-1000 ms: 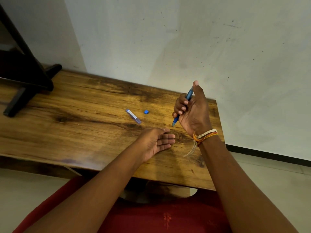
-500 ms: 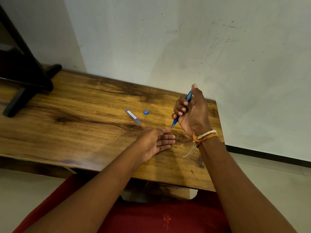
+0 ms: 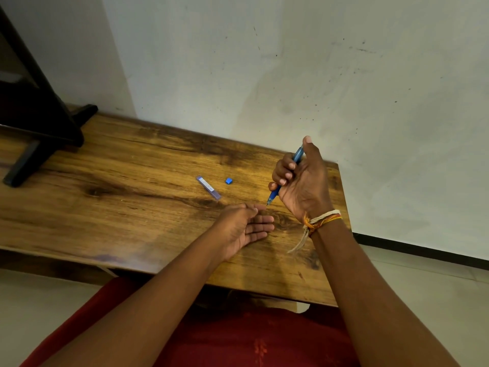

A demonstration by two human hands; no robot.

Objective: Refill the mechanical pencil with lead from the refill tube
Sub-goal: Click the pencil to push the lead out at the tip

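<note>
My right hand [image 3: 304,186] is fisted around a blue mechanical pencil [image 3: 297,156], held tip down, with the thumb pressed on its top end. The pencil's tip [image 3: 269,202] hangs just above the fingertips of my left hand [image 3: 246,229], which lies on the wooden table [image 3: 119,207] palm up, fingers together and holding nothing. A clear purple refill tube [image 3: 208,187] lies flat on the table left of the pencil. A small blue cap [image 3: 229,181] sits beside the tube, apart from it.
A black stand with a long foot [image 3: 39,144] occupies the table's far left corner. A white wall rises right behind the table. The table's right edge is close to my right wrist, and red cloth covers my lap below the near edge.
My right hand has lowered slightly with the pencil, bringing the tip nearer my left fingertips. The left hand, tube and cap stay where they were.
</note>
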